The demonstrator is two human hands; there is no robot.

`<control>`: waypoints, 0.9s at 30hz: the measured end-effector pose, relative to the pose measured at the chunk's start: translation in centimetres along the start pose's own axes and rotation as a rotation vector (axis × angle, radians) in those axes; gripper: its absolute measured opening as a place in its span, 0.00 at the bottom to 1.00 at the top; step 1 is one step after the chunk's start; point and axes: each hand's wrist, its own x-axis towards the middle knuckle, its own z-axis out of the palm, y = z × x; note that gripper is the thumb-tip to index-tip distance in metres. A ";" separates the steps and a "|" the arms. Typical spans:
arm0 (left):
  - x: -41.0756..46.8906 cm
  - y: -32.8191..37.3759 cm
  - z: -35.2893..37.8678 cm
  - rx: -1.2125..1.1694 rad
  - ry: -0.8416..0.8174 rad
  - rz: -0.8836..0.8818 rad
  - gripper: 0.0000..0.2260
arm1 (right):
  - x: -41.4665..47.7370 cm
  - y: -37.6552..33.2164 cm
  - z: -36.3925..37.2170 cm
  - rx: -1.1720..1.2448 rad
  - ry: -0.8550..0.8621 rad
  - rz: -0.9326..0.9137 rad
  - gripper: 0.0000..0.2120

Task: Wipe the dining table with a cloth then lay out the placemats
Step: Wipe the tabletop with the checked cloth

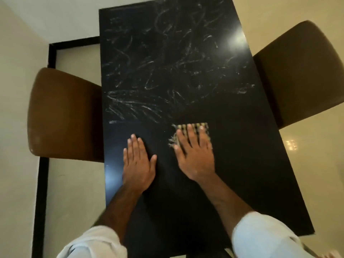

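My right hand (194, 157) is flat on the cloth (193, 131), fingers spread wide and pressing down rather than gripping, palm covering its near half. The cloth is a small checked piece with a frayed fringe poking out past my thumb on the left side, lying on the black table (232, 146) a little right of the middle, in the near half. My left hand (138, 164) is just beside it, also flat on the tabletop, fingers together and pointing away from me, thumb out to the side, holding nothing. The stretch of table around both hands looks dark and clean; beyond my fingertips the far half is covered in pale chalky scribbles and smears (158, 71). A brown chair (63, 116) stands tucked in on the left and another brown chair (301, 75) on the right. My white sleeves (260, 237) are pushed up both forearms. No placemats are on the table.
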 end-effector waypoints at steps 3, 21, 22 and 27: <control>-1.2 -4.8 -0.3 0.062 0.009 -0.032 0.43 | 0.2 3.2 -0.8 0.008 0.035 0.210 0.33; -1.3 -15.3 -3.3 0.104 -0.128 0.312 0.46 | -2.6 -19.3 7.2 0.002 -0.052 0.059 0.32; -1.1 -15.5 -3.4 0.102 -0.132 0.318 0.47 | -3.2 -18.3 6.9 -0.005 -0.051 0.107 0.32; -0.5 -15.6 -2.9 0.109 -0.144 0.321 0.49 | 2.1 -17.4 4.8 0.061 0.044 0.294 0.33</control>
